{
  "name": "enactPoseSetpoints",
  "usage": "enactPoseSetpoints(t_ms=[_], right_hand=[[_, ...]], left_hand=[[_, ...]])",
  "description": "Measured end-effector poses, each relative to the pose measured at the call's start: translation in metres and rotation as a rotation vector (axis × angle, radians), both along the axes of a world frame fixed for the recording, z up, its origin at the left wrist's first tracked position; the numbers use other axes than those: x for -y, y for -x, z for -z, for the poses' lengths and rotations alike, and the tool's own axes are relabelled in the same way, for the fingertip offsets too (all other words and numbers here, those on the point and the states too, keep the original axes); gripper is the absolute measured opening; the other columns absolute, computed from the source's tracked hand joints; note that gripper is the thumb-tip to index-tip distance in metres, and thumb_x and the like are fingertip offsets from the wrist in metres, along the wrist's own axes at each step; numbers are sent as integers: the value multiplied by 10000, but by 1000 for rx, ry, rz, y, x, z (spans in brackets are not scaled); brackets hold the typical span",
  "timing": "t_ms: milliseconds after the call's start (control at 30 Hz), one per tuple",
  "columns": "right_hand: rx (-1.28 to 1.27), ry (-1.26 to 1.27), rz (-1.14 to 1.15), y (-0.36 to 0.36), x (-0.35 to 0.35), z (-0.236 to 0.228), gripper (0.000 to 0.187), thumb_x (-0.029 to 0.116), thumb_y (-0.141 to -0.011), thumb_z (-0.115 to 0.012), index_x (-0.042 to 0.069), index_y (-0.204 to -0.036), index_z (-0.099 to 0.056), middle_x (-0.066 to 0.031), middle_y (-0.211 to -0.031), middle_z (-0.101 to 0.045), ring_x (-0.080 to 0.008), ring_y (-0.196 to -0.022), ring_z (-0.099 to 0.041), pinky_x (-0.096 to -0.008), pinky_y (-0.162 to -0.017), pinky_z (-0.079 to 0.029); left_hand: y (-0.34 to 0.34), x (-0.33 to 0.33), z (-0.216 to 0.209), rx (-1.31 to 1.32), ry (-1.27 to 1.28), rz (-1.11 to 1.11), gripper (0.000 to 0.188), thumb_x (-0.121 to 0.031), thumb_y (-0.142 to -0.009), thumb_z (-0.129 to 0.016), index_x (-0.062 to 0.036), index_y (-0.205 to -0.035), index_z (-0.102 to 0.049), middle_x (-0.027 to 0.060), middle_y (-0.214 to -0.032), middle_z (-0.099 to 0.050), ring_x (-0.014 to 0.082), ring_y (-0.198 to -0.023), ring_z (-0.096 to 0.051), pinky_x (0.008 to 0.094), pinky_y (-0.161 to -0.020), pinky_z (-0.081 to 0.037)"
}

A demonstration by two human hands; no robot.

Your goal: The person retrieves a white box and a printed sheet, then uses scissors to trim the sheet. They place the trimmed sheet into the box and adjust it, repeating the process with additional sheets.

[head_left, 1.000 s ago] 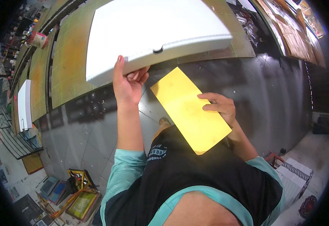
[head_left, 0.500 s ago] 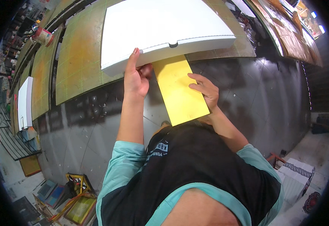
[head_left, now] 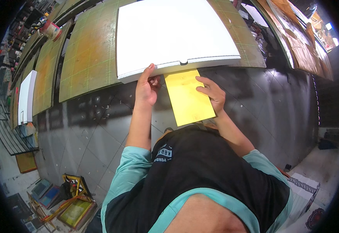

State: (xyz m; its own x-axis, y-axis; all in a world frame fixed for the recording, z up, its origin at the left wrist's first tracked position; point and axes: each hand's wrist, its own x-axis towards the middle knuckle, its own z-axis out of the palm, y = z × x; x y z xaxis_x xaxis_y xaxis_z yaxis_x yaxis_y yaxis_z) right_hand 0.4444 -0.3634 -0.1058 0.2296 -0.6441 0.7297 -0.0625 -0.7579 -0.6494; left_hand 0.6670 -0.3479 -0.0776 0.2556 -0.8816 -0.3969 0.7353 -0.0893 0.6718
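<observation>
A large flat white cardboard box point(head_left: 177, 35) lies on the greenish board point(head_left: 88, 50), its front edge toward me and a small dark notch in that edge. My left hand point(head_left: 147, 87) grips the box's front edge near its left corner, thumb on top and fingers curled below. In my right hand point(head_left: 213, 94) is a yellow paper sheet point(head_left: 189, 99), pinched at its right side with the fingers over its face. The sheet hangs over the floor, its far end at or just under the box's front edge; that end is partly hidden.
Another white box point(head_left: 26, 97) sits on boards at the far left, with a pinkish tub point(head_left: 50, 30) beyond it. Brown sheets point(head_left: 293, 35) cover a surface at the right. Wooden frames point(head_left: 74, 209) lean at the lower left above the grey tiled floor point(head_left: 88, 143).
The white box has shifted right and turned, so its front edge is more level. My left hand has followed along that edge, while the yellow sheet stays in my right hand.
</observation>
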Motion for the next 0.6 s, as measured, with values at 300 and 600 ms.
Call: enactPoseSetpoints(t_ms=[300,600], right_hand=[[25,-8,44,6,4,5,204,54,-682,-737,6,-868,-669,-203,-1063,-628,-277,-931,-644,-316,-796,-526],[16,-23,14,7,10,2,211,52,-688,-739,4,-881,-670,-204,-1053,-629,-278,-927,-644,-322,-795,-527]], left_hand=[[3,0,-27,46,-1,-57,188,-254,-796,-677,-162,-922,-572,-10,-802,-563,93,-622,-469,231,-543,-363],[-2,0,-2,30,-25,-48,195,-257,-802,-671,-161,-933,-562,2,-808,-572,110,-609,-483,249,-565,-388]])
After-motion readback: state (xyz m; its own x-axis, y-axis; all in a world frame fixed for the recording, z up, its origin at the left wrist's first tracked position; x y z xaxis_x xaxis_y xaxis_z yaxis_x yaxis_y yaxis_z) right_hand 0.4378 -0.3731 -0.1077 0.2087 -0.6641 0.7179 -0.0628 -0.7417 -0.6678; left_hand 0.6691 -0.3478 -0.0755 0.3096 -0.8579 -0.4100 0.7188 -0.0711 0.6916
